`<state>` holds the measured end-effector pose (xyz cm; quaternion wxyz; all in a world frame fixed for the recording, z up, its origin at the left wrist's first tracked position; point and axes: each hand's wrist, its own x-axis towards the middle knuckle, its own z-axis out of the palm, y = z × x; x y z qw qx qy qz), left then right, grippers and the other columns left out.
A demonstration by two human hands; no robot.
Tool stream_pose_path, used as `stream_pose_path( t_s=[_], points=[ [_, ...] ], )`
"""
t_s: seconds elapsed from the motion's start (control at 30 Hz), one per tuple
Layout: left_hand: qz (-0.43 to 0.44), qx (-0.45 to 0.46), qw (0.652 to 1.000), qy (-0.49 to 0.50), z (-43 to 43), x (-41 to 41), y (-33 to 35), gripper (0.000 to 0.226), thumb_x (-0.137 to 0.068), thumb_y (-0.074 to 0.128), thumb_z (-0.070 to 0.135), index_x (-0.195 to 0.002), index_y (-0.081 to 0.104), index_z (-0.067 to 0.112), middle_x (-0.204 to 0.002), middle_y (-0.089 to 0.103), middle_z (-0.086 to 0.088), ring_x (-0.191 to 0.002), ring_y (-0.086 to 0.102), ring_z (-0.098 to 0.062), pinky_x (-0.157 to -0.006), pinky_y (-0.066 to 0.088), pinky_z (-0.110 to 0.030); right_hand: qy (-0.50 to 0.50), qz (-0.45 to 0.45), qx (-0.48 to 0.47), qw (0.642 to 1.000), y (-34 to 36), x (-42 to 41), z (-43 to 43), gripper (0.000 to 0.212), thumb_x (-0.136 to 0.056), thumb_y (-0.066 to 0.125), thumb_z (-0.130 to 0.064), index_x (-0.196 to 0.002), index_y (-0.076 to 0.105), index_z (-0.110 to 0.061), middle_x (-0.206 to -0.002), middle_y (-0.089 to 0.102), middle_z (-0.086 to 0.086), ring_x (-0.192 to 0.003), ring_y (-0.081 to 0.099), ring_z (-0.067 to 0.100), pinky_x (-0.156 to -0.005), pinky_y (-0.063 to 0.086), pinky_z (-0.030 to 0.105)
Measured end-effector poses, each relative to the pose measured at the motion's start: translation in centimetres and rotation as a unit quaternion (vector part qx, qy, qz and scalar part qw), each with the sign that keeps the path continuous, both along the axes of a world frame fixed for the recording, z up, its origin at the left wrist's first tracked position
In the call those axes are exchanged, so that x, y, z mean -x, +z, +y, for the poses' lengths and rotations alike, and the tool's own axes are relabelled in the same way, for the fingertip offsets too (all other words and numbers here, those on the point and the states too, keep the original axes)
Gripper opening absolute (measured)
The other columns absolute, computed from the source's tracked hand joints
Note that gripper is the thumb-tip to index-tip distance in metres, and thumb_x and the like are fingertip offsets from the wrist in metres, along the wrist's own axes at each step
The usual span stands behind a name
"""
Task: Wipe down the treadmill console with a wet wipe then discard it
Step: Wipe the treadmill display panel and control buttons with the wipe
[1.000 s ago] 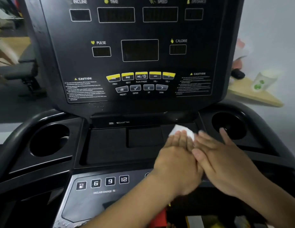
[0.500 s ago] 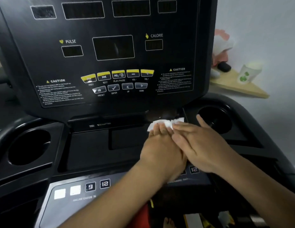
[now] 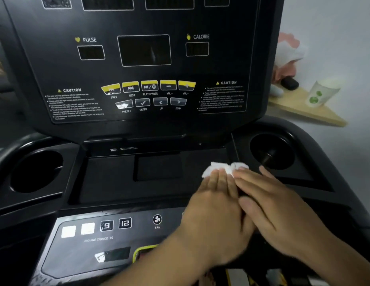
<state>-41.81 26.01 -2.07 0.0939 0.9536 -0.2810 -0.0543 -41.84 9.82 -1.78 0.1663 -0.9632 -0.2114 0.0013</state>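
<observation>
step: wiping, mid-task. I judge this to be the tray pass. Discard not started.
wet wipe point(image 3: 219, 167): white and bunched. It lies on the recessed tray point(image 3: 109, 178) of the treadmill console point(image 3: 231, 65), at the tray's right end, near the right cup holder point(image 3: 270, 151). Only its far edge shows past my fingertips.
left hand point(image 3: 217, 211): fingers straight and together, flat on the wipe, pressing it onto the tray. Not curled round it.
right hand point(image 3: 277, 211): same, fingers straight, tips on the right part of the wipe. Its inner edge touches my left hand, and the thumb is splayed toward the cup holder.
done: can't confirm. The bright patches on the PRESET key point(image 3: 124, 104) and the lower keypad panel point(image 3: 97, 238) could be wet sheen or glare.
left, my estimate: the rest of the tray leftward, the left cup holder point(image 3: 35, 172), the right one too, and any panel area not yet covered. Then bin the wipe.
bin: none in view, so I'll have to look away from the console to find one.
watch: a small port slot point(image 3: 113, 149) sits at the tray's back edge, so I'd keep moisture off it.
off to the side: a paper cup point(image 3: 322, 93) on a wooden shelf point(image 3: 299, 108) to the right of the console, well apart from my hands.
</observation>
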Motion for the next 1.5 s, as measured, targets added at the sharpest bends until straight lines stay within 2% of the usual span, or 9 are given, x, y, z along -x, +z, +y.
stream_pose_path(
  t_s=[0.1,0.23,0.37,0.5,0.63,0.7,0.8,0.97,1.5],
  points=[
    [-0.043,0.038,0.998,0.01,0.7,1.7,-0.9,0.065,-0.101,0.024,0.046,-0.138,0.052,0.0,-0.135,0.059,-0.017,-0.129,0.053,-0.03,-0.111,0.039,-0.045,0.01,-0.021,-0.022,0.999,-0.2,2.7,-1.1,0.06,-0.102,0.022,-0.055,-0.141,0.045,-0.015,-0.143,0.044,-0.012,-0.142,0.01,-0.013,-0.115,0.011,0.012],
    [-0.063,0.054,0.996,0.04,0.3,1.4,-0.6,0.058,-0.099,0.029,0.04,-0.129,0.06,0.001,-0.124,0.066,-0.016,-0.119,0.06,-0.029,-0.112,0.038,-0.045,-0.008,0.006,-0.136,0.991,-0.3,1.8,-1.4,0.064,-0.099,0.022,-0.064,-0.14,0.05,-0.024,-0.127,0.041,-0.035,-0.129,0.039,-0.006,-0.097,0.028,0.001],
    [-0.078,0.033,0.994,0.062,-0.4,2.7,-0.5,0.05,-0.091,0.042,0.029,-0.128,0.061,0.002,-0.124,0.067,-0.016,-0.117,0.062,-0.029,-0.108,0.043,-0.041,0.014,-0.02,-0.112,0.993,-1.3,1.2,-0.9,0.067,-0.099,0.024,-0.059,-0.13,0.061,-0.013,-0.109,0.044,-0.017,-0.102,0.047,0.001,-0.086,0.039,0.011],
    [-0.119,0.016,0.99,0.078,-0.5,3.5,-0.6,0.041,-0.09,0.05,0.02,-0.124,0.065,0.004,-0.119,0.068,-0.013,-0.114,0.061,-0.029,-0.103,0.046,-0.04,0.029,-0.053,-0.109,0.992,-2.2,1.5,-1.2,0.062,-0.1,0.03,-0.051,-0.124,0.065,-0.007,-0.119,0.051,-0.005,-0.11,0.048,0.012,-0.088,0.045,0.029],
    [-0.153,0.019,0.984,0.087,-0.4,2.8,0.1,0.019,-0.081,0.054,0.011,-0.095,0.067,0.013,-0.087,0.063,-0.003,-0.078,0.051,-0.023,-0.072,0.044,-0.034,0.021,-0.061,-0.135,0.989,-2.0,1.7,-1.1,0.045,-0.097,0.039,-0.037,-0.119,0.068,-0.01,-0.128,0.056,-0.005,-0.121,0.046,0.007,-0.098,0.038,0.016],
    [-0.164,-0.006,0.983,0.083,-0.4,2.9,0.3,0.018,-0.08,0.054,0.012,-0.093,0.066,0.014,-0.088,0.061,-0.002,-0.074,0.046,-0.022,-0.067,0.035,-0.032,0.023,-0.084,-0.119,0.989,-2.2,2.1,-1.2,0.042,-0.094,0.043,-0.03,-0.12,0.068,-0.009,-0.127,0.06,-0.003,-0.122,0.048,0.009,-0.105,0.035,0.02],
    [-0.176,-0.014,0.982,0.061,-0.6,4.8,-0.6,0.024,-0.083,0.052,0.015,-0.101,0.067,0.012,-0.1,0.061,-0.004,-0.083,0.048,-0.023,-0.073,0.036,-0.032,0.023,-0.107,-0.101,0.989,-2.5,3.2,-1.6,0.042,-0.094,0.044,-0.032,-0.121,0.068,-0.009,-0.13,0.062,-0.001,-0.125,0.051,0.011,-0.111,0.034,0.034],
    [-0.189,0.0,0.982,0.029,0.7,6.3,-2.7,0.043,-0.091,0.042,0.018,-0.125,0.062,0.001,-0.136,0.054,-0.021,-0.128,0.049,-0.036,-0.109,0.038,-0.046,-0.003,-0.133,-0.036,0.99,-3.3,5.2,0.1,0.048,-0.096,0.039,-0.034,-0.127,0.064,-0.007,-0.137,0.058,0.004,-0.133,0.046,0.013,-0.113,0.031,0.042],
    [-0.157,0.012,0.982,0.103,15.2,8.0,-3.5,0.056,-0.1,0.031,0.04,-0.139,0.052,0.005,-0.146,0.049,-0.013,-0.141,0.038,-0.025,-0.114,0.031,-0.053,-0.016,-0.115,0.028,0.993,-3.0,6.4,14.8,0.051,-0.101,0.027,-0.039,-0.134,0.058,-0.014,-0.142,0.054,0.0,-0.137,0.038,0.008,-0.119,0.018,0.044]
  ],
)
